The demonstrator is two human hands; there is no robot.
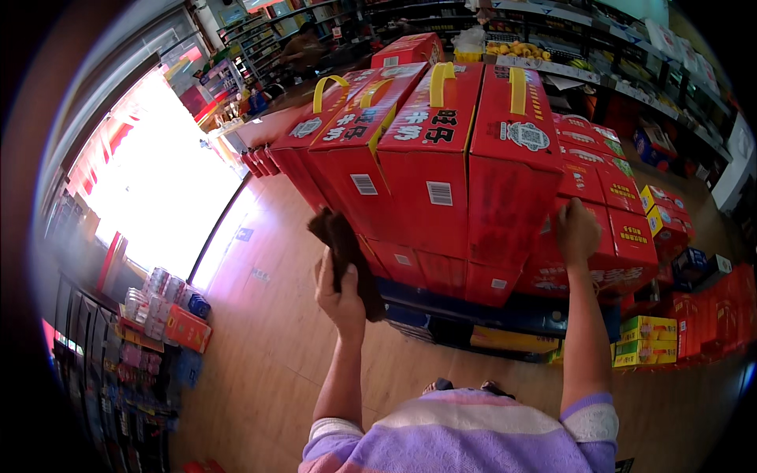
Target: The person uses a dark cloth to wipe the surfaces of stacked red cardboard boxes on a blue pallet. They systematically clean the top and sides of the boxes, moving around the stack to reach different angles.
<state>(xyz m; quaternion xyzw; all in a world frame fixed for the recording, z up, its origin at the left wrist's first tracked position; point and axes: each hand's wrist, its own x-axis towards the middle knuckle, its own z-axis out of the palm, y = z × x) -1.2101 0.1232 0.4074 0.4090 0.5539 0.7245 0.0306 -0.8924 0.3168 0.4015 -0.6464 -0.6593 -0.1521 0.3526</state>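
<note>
My left hand [342, 298] grips a folded dark brown cloth [355, 266], held upright just left of the stacked cartons. Curled into a loose fist, my right hand [576, 230] is in front of the cartons on the right; whether anything is inside it is hidden. Before me stand red milk gift cartons [423, 189] with a yellow carrying handle [438, 84] on top. Dark smudges mark the front of the rightmost tall carton [511, 207]. Lower red cartons [630, 236] with yellow print are stacked beside it, behind my right hand.
A dark blue stand [473, 307] carries the cartons. Green-and-yellow boxes [644, 340] sit at its right. A black wire rack [124, 378] with packaged goods lies left, below a bright doorway [159, 177]. Fruit [517, 50] fills a back shelf. A person [304, 47] is in the background.
</note>
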